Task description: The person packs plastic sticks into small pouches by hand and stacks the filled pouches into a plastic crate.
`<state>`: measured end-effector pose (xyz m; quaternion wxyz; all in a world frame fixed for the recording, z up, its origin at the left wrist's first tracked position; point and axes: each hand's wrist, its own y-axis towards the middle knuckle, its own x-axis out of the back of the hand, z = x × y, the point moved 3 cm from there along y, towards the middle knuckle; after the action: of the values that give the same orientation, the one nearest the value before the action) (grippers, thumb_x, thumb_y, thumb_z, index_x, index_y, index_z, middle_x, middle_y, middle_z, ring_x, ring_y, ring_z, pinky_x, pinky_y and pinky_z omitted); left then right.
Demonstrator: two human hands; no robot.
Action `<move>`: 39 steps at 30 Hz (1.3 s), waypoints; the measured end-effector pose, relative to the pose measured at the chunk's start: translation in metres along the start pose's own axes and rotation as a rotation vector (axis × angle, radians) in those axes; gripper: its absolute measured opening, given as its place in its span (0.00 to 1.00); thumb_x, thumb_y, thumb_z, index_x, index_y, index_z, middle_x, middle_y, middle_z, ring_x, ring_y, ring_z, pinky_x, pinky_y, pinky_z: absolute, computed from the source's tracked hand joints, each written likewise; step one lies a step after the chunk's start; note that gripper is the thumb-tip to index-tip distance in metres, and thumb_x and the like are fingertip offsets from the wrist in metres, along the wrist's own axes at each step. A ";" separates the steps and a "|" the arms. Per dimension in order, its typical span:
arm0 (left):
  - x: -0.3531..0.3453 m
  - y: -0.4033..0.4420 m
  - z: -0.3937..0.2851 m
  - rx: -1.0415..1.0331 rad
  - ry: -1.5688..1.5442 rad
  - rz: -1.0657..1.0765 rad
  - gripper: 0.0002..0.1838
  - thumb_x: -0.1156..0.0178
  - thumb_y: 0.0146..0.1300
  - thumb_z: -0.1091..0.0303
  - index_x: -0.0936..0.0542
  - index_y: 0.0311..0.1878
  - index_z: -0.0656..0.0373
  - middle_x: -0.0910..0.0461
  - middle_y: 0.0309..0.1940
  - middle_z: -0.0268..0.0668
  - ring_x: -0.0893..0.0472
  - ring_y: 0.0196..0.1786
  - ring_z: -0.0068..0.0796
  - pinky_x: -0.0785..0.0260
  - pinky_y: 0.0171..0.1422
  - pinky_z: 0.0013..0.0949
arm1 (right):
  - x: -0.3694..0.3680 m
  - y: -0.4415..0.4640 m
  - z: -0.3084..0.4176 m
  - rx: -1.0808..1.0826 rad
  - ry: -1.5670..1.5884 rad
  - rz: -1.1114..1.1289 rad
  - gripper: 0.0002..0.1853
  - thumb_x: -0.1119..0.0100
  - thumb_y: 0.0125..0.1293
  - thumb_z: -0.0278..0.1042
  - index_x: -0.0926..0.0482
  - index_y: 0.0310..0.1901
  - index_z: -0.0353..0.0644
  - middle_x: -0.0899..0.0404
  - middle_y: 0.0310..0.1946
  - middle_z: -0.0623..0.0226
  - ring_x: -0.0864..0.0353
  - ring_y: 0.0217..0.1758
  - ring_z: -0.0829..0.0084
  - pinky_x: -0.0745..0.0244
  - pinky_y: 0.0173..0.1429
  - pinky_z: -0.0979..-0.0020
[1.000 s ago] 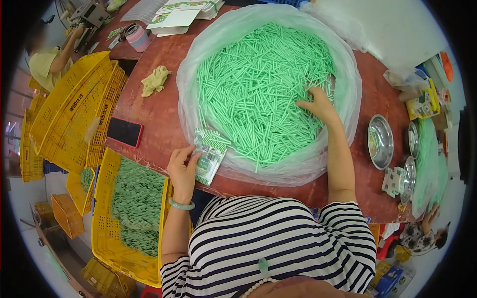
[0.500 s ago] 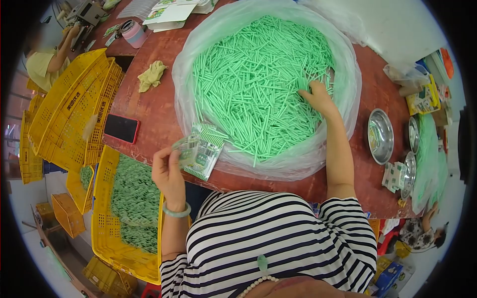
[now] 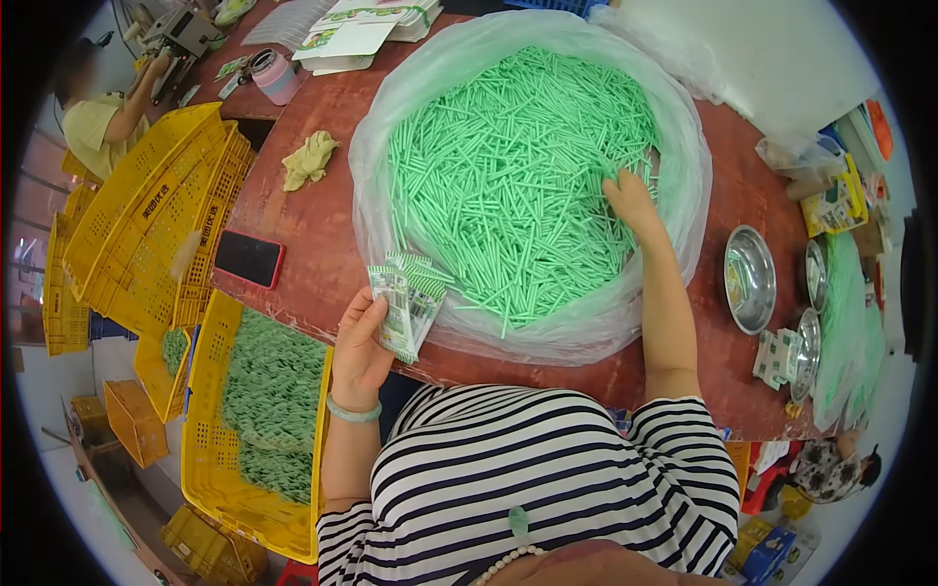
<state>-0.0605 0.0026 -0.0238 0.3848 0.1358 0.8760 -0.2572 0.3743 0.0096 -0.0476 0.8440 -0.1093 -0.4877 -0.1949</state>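
A clear plastic bag [image 3: 376,98] with rolled-down sides is heaped with thin light-green sticks [image 3: 489,186]. At the heap's right side, my right hand [image 3: 633,203] has its fingers bent down among the sticks; the fingertips are partly hidden. My left hand [image 3: 362,347] pinches a small printed clear packet [image 3: 389,298] by its left edge, near the bag's lower left rim. Other green-and-white packets [image 3: 422,278] lie behind and beside that packet, overlapping it. A pale green bangle circles my left wrist.
Left of the bag lie a phone [image 3: 249,259] and a yellow cloth [image 3: 310,161]. A yellow crate [image 3: 200,430] of green packets stands below the table's left edge. Metal bowls [image 3: 749,264] sit at right. A person in yellow [image 3: 98,132] works at far left.
My left hand has shifted right and slightly down, bringing its packet against the others. My right hand moved a little right and lower into the sticks. The view has shifted slightly.
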 end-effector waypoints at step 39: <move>-0.084 0.033 0.030 -0.516 1.100 0.297 0.07 0.41 0.62 0.72 0.22 0.36 0.69 0.28 0.21 0.33 0.32 0.26 0.19 0.40 0.30 0.25 | 0.026 -0.050 0.132 0.100 1.422 0.386 0.25 0.53 0.71 0.47 0.28 0.52 0.28 0.40 0.17 0.80 0.41 0.24 0.84 0.38 0.38 0.77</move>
<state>0.0277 0.0102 0.0099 -0.0704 0.2715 0.9515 0.1266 0.2611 0.0085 0.0408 0.9795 -0.0018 0.1967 -0.0443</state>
